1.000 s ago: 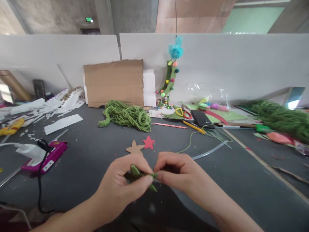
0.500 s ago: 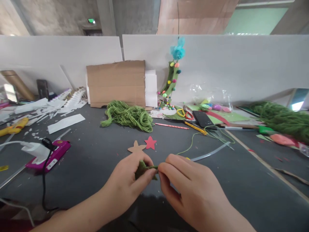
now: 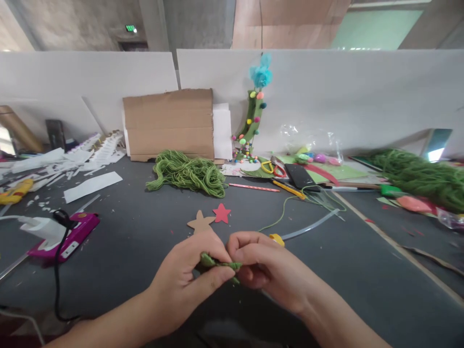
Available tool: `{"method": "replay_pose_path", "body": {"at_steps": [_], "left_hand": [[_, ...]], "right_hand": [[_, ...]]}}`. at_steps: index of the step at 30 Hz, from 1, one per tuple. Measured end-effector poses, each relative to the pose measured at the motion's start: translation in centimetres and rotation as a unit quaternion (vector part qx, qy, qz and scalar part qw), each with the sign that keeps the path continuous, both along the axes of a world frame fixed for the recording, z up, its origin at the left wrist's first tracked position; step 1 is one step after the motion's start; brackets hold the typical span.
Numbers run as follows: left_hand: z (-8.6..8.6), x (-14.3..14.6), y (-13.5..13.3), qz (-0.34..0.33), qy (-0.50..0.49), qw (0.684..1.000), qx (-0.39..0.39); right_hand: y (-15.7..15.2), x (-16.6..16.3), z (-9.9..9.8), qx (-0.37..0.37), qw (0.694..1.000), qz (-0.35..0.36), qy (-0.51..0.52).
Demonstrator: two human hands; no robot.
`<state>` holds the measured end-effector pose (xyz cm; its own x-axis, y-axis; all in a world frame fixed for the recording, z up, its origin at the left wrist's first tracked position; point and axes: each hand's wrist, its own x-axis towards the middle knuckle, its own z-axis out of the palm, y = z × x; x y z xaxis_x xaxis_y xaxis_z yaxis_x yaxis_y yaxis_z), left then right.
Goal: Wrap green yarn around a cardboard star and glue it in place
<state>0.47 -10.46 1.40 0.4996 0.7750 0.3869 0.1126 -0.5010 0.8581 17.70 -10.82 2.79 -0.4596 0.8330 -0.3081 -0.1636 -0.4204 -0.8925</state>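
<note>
My left hand (image 3: 192, 275) pinches a small green piece (image 3: 208, 261) that looks wrapped in yarn, with the thumb below and the fingers curled over it. Its full shape is hidden in my grip. My right hand (image 3: 264, 261) is closed against the right end of the piece, fingertips bent inward on the green yarn (image 3: 273, 223). That strand runs behind my right hand and loops away across the table. Just beyond my hands lie a brown cardboard star (image 3: 200, 222) and a smaller red star (image 3: 221, 213).
A green yarn hank (image 3: 186, 174) lies before a cardboard sheet (image 3: 168, 125). Scissors (image 3: 268, 167), a phone (image 3: 299, 175) and a yellow cutter (image 3: 289, 189) are further right. A glue stick (image 3: 310, 227) lies near my right hand; a magenta power strip (image 3: 78, 234) sits left.
My right hand has turned and curled its fingers in closer to the green piece, which now shows more of its end. The view has shifted slightly to the right.
</note>
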Motion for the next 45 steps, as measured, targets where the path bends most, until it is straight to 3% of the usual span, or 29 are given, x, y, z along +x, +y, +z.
{"method": "replay_pose_path", "body": {"at_steps": [2, 5, 7, 9, 12, 16, 23, 26, 30, 32, 34, 38, 40, 41, 43, 45], "left_hand": [[-0.1, -0.1, -0.1, 0.032, -0.002, 0.999, -0.006], [0.3, -0.2, -0.1, 0.083, 0.015, 0.996, -0.030], [0.5, 0.0, 0.1, 0.109, 0.032, 0.992, -0.056], [0.7, 0.1, 0.1, 0.130, 0.037, 0.987, -0.081], [0.7, 0.3, 0.0, 0.109, 0.012, 0.984, -0.138], [0.8, 0.3, -0.3, 0.048, -0.019, 0.975, -0.216], [1.0, 0.0, -0.1, 0.089, -0.004, 0.983, -0.159], [1.0, -0.1, 0.2, 0.098, 0.028, 0.982, -0.158], [1.3, -0.3, 0.4, 0.043, 0.076, 0.974, -0.209], [1.5, -0.4, 0.5, 0.006, 0.093, 0.967, -0.237], [1.7, -0.5, 0.6, -0.027, 0.108, 0.962, -0.249], [1.8, -0.9, 0.7, -0.091, 0.084, 0.961, -0.248], [1.6, -1.0, 0.7, -0.105, 0.038, 0.961, -0.254], [1.5, -1.1, 0.7, -0.102, 0.010, 0.961, -0.258], [1.2, -1.1, 0.7, -0.081, -0.047, 0.961, -0.261], [0.9, -1.0, 0.6, -0.044, -0.085, 0.963, -0.253]], "right_hand": [[-0.3, -0.5, 0.0, 0.000, 0.999, -0.029, 0.013], [-0.9, -1.0, 0.5, 0.120, 0.982, -0.107, -0.095], [-1.3, -1.2, 0.8, 0.248, 0.934, -0.148, -0.209], [-1.7, -1.4, 0.8, 0.368, 0.865, -0.166, -0.297], [-2.0, -1.5, 0.5, 0.474, 0.789, -0.176, -0.348], [-2.1, -1.4, -0.1, 0.536, 0.733, -0.175, -0.381], [-2.2, -1.2, -0.3, 0.631, 0.595, -0.157, -0.472], [-2.3, -0.7, 0.0, 0.647, 0.566, -0.113, -0.499], [-2.2, 0.0, 0.8, 0.663, 0.549, -0.034, -0.508], [-2.2, 0.3, 1.2, 0.658, 0.565, 0.003, -0.497], [-1.9, 0.6, 1.6, 0.622, 0.625, 0.027, -0.472], [-0.9, 1.0, 1.7, 0.408, 0.848, 0.057, -0.334], [-0.4, 1.0, 1.3, 0.278, 0.931, 0.057, -0.229], [-0.2, 0.8, 1.0, 0.226, 0.956, 0.044, -0.182], [-0.2, 0.3, 0.5, 0.173, 0.976, 0.002, -0.130], [-0.6, -0.2, 0.3, 0.210, 0.965, -0.056, -0.145]]}}
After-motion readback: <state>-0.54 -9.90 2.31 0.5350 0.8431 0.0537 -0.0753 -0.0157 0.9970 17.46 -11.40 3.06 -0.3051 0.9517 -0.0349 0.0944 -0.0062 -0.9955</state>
